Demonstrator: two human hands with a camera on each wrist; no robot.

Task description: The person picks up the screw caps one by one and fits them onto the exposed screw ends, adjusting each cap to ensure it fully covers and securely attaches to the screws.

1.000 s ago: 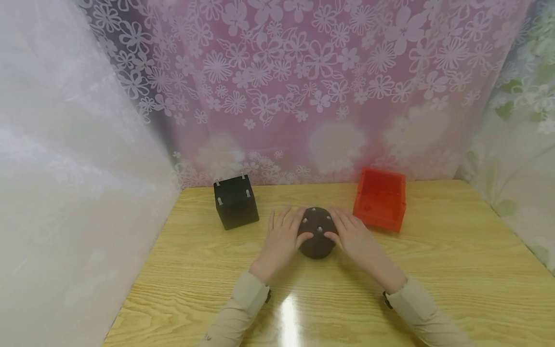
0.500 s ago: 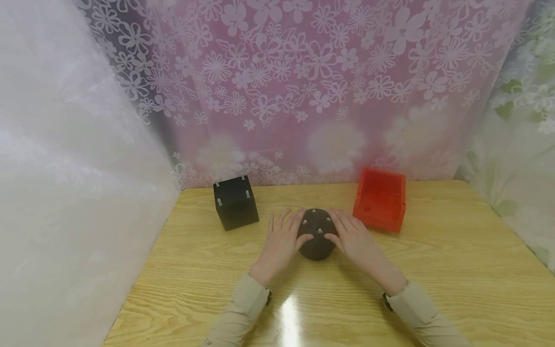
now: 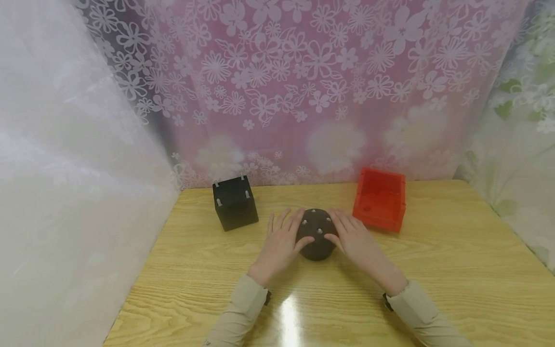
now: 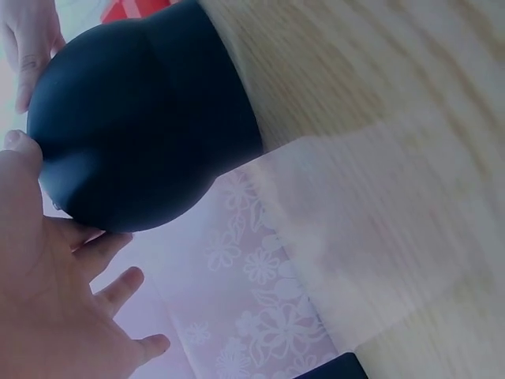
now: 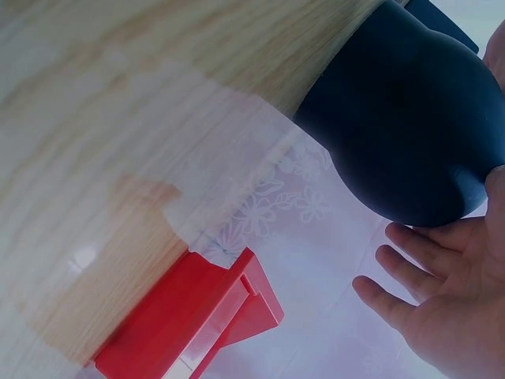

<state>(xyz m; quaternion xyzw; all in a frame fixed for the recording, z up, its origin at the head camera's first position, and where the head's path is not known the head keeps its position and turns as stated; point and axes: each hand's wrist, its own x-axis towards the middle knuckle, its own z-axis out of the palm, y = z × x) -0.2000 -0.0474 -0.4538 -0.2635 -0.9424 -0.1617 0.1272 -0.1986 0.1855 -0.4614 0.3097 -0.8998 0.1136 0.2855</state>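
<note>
A black rounded body with a narrower base (image 3: 317, 249) stands upright on the table between the hands, several small metal studs (image 3: 320, 231) showing on its top. From its left side my left hand (image 3: 279, 245) holds it, thumb on the near upper face and index finger along the far side. The other fingers spread away from it. Mirroring this, my right hand (image 3: 356, 243) holds the right side with thumb and fingers on the upper curve. In the left wrist view the body (image 4: 142, 118) bulges above its base, with a thumb and fingertips against the bulge.
A black box (image 3: 236, 202) with metal pegs at its top corners stands back left on the wooden table (image 3: 195, 289). At the back right sits a red open box (image 3: 381, 200), its hollow facing up and forward. A pink floral curtain (image 3: 277, 96) hangs behind the table.
My left thumb has shifted very slightly on the black body. Both hands otherwise keep their places, and the boxes have not moved.
</note>
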